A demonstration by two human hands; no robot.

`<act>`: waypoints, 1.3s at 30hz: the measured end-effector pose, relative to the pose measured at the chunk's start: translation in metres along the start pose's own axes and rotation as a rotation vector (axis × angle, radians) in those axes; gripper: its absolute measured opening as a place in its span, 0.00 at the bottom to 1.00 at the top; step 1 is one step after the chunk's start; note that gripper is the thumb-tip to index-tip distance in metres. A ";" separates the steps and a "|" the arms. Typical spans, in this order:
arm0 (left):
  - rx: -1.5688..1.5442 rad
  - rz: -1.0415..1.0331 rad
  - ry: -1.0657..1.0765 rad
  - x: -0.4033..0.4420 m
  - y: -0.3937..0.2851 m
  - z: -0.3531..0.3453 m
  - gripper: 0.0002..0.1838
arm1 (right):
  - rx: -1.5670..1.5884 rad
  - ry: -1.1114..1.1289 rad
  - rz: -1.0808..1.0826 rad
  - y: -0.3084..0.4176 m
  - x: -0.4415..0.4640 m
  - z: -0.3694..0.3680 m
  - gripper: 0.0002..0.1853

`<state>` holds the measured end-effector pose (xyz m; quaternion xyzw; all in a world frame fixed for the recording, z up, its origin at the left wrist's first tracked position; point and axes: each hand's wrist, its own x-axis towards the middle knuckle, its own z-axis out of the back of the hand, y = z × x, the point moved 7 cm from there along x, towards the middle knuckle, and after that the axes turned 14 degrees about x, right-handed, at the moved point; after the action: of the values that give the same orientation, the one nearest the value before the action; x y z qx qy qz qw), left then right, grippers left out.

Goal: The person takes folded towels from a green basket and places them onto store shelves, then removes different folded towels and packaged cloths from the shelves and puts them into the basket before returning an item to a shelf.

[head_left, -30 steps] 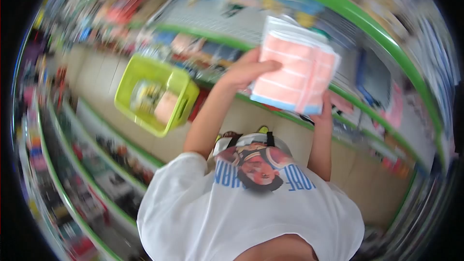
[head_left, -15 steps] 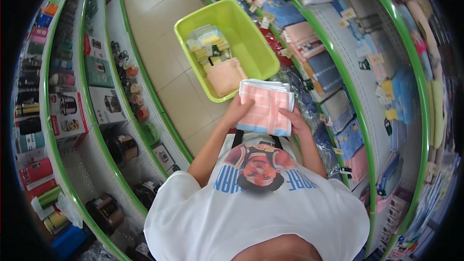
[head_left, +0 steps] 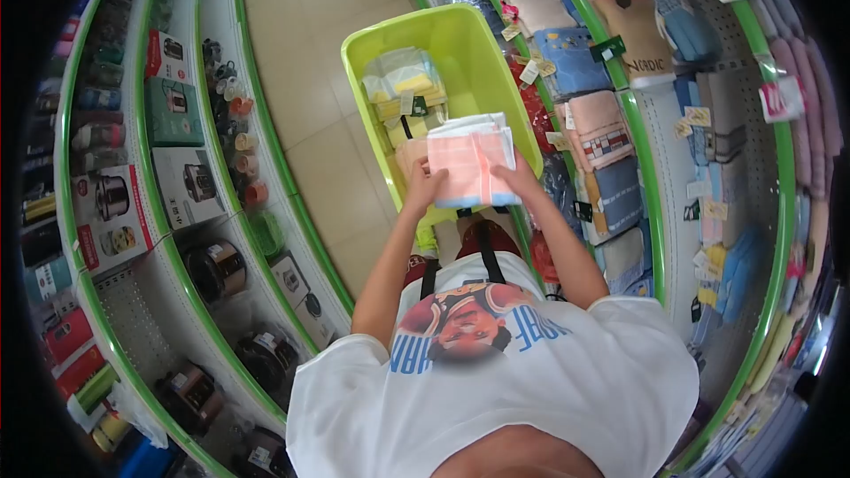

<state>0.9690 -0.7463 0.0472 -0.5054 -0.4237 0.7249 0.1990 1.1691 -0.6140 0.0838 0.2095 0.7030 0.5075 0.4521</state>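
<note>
A folded pink towel stack with white lines and a light blue edge is held between both hands, over the near end of the yellow-green basket. My left hand is closed on its left side, thumb on top. On the right side my right hand grips it, fingers partly hidden beneath. Inside the basket lie yellow, grey and white folded towels and a plain peach towel, partly covered by the held stack.
Shelves with boxed cookers, pots and cups stand on the left. On the right, green-edged shelves hold folded towels with hanging tags. Tiled floor runs beyond the basket.
The view has swung from the right shelves toward the basket. Both hands have brought the pink towel stack forward, over the basket's near end.
</note>
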 end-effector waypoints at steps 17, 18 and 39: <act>0.644 0.017 -0.181 0.148 0.030 -0.120 0.29 | -0.955 -0.454 -0.187 -0.128 0.157 0.028 0.32; 0.650 0.031 -0.163 0.150 0.029 -0.120 0.28 | -0.997 -0.359 -0.174 -0.124 0.150 0.023 0.29; 0.788 -0.352 0.264 0.033 0.032 -0.037 0.18 | -0.432 -0.188 0.338 -0.004 -0.023 -0.005 0.14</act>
<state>0.9932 -0.7251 -0.0028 -0.3997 -0.1660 0.7151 0.5489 1.1773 -0.6352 0.0897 0.2687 0.4888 0.6920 0.4583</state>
